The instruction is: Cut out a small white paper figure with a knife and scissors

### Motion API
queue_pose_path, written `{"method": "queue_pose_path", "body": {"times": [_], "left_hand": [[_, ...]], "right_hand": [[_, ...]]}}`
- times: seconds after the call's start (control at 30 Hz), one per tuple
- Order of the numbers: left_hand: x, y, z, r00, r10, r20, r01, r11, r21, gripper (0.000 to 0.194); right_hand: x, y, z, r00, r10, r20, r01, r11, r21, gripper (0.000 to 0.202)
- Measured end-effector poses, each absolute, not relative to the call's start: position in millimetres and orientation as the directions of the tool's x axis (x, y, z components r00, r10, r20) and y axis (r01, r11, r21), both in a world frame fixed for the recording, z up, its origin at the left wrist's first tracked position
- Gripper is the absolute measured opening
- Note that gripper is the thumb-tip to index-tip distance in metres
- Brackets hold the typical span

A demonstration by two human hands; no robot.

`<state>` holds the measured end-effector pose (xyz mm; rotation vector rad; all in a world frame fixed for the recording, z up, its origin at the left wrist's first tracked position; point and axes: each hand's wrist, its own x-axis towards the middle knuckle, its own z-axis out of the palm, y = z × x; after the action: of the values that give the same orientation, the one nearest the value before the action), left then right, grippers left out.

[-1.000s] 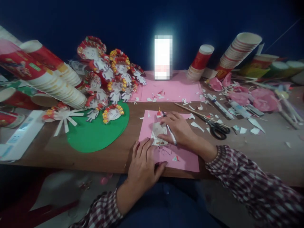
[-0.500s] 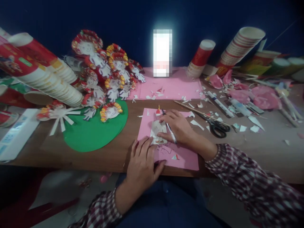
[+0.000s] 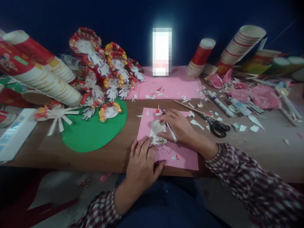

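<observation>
A pink paper sheet [image 3: 187, 160] lies in front of me, with dark pen lines on it. On top of the sheet is a small white paper piece [image 3: 155, 126] bearing a drawn figure. My right hand [image 3: 181, 128] holds a pen [image 3: 172, 133] and rests over the right side of the white piece, thumb touching it. My left hand [image 3: 142, 161] lies flat with fingers stretched, its fingertips at the lower left edge of that piece. A small red and yellow scrap [image 3: 158, 110] lies at the sheet's top edge.
Black-handled scissors [image 3: 218, 129], a thin stick [image 3: 187, 105], markers [image 3: 220, 104] and paper scraps lie to the right. Paper-cup stacks [image 3: 244, 41] stand at both sides. Paper dolls [image 3: 116, 63] and green card [image 3: 95, 136] are at left. A bright blurred-out rectangle [image 3: 161, 52] stands behind.
</observation>
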<state>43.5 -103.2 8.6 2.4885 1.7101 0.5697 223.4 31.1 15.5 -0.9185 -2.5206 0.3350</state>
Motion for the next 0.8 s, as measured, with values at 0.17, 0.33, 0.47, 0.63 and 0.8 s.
{"method": "queue_pose_path", "body": {"times": [0.17, 0.33, 0.47, 0.63, 0.8], "left_hand": [[43.4, -103.2, 8.8, 0.313, 0.914, 0.258, 0.887, -0.378, 0.264, 0.038], [43.1, -103.8, 8.1, 0.310, 0.913, 0.264, 0.884, -0.379, 0.274, 0.038], [43.6, -103.7, 7.3, 0.306, 0.909, 0.284, 0.882, -0.382, 0.274, 0.038], [43.6, -103.3, 8.0, 0.302, 0.915, 0.268, 0.886, -0.373, 0.277, 0.042], [43.3, -103.9, 7.6, 0.302, 0.914, 0.270, 0.885, -0.374, 0.278, 0.048]], "right_hand": [[223.9, 31.7, 14.8, -0.695, 0.647, 0.314, 0.550, 0.759, -0.348, 0.044], [223.6, 33.1, 12.6, -0.692, 0.652, 0.311, 0.561, 0.756, -0.337, 0.044], [223.5, 33.2, 12.7, -0.695, 0.637, 0.335, 0.544, 0.769, -0.334, 0.043], [223.7, 33.1, 13.6, -0.694, 0.633, 0.343, 0.534, 0.772, -0.344, 0.040], [223.0, 33.6, 13.4, -0.692, 0.638, 0.338, 0.535, 0.768, -0.352, 0.040]]}}
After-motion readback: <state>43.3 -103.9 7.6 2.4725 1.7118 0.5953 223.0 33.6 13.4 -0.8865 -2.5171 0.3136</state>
